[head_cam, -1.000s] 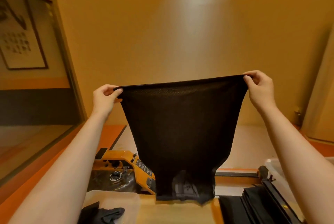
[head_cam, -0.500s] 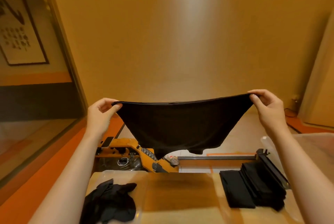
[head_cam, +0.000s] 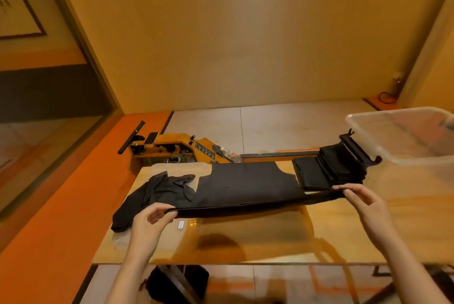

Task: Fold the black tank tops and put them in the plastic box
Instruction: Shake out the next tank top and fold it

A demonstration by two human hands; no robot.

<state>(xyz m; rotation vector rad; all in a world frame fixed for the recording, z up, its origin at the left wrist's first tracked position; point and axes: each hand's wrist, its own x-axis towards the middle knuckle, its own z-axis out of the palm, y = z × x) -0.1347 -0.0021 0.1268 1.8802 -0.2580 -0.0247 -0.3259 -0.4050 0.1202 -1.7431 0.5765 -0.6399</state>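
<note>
Spanning the lower view, one wooden worktop (head_cam: 245,242) carries one clear plastic box (head_cam: 368,141) at far right, one black tank top (head_cam: 245,183) spread flat mid-worktop, one crumpled heap (head_cam: 157,193) of black tops at left, and one folded stack (head_cam: 329,168) just left of the box. Two hands: the left hand (head_cam: 149,222) and right hand (head_cam: 366,203) fingers each pinch a near hem corner of the spread tank top, hem taut between them.

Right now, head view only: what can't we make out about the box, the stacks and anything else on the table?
Head view:
- Plastic box: cut off by the right edge; contents blurred behind its cloudy wall.
- Folded stack: too dark to count layers.
- Crumpled pile: black folds merge with the held tank top; count unclear.
- Small white object on the table: too small to identify.
</note>
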